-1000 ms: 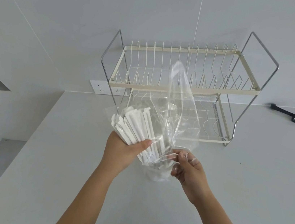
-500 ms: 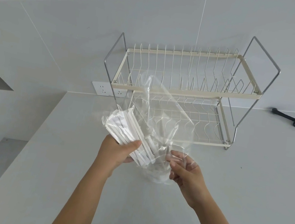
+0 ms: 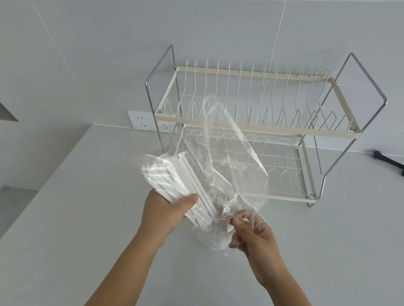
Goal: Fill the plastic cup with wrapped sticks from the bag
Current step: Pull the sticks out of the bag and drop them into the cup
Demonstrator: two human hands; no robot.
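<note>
Since a moment ago, both of my hands have dropped lower in front of the dish rack (image 3: 259,124), and the bundle has tipped further toward the rack's left end. My left hand (image 3: 163,215) is closed around the lower part of the wrapped sticks (image 3: 176,177) — thumb pressed across the front of them, fingers curled behind. The white sticks fan up and to the left out of that grip, in front of the rack's lower tier. My right hand (image 3: 254,235) is nearly shut, fingertips pinching a fold of the clear bag (image 3: 224,151). The bag billows up across the rack, loose and mostly hollow at the top. Below my hands, nearer me than the rack, the plastic cup (image 3: 212,240) stands on the countertop (image 3: 79,239); through the film I cannot tell what is in it.
</note>
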